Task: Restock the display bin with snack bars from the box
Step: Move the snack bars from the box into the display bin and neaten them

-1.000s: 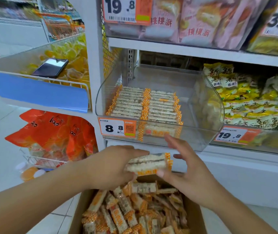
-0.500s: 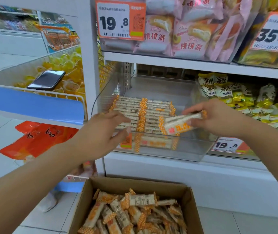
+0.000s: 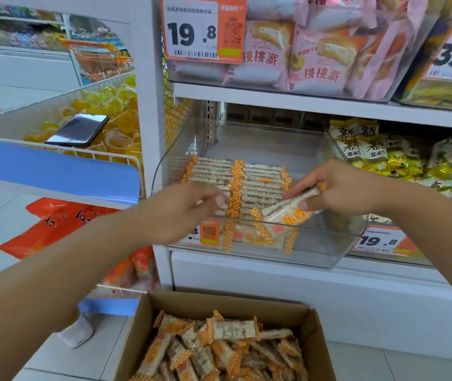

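At the centre of the frame the right hand (image 3: 348, 192) held a small stack of snack bars (image 3: 288, 209) over the clear display bin (image 3: 315, 251), fingers curled round them, just right of the rows already lined up inside. The left hand (image 3: 183, 213) hovered at the bin's left front edge; its blurred fingers looked loosely bent, holding nothing I could see. The cardboard box (image 3: 142, 331) of loose bars sat at bottom centre.

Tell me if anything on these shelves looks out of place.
A dark phone lies flat on the yellow jelly cups in the wire basket on the left; it is not stock. In the clear bin, a few snack bars lie crooked at the front, unlike the neat rows behind.
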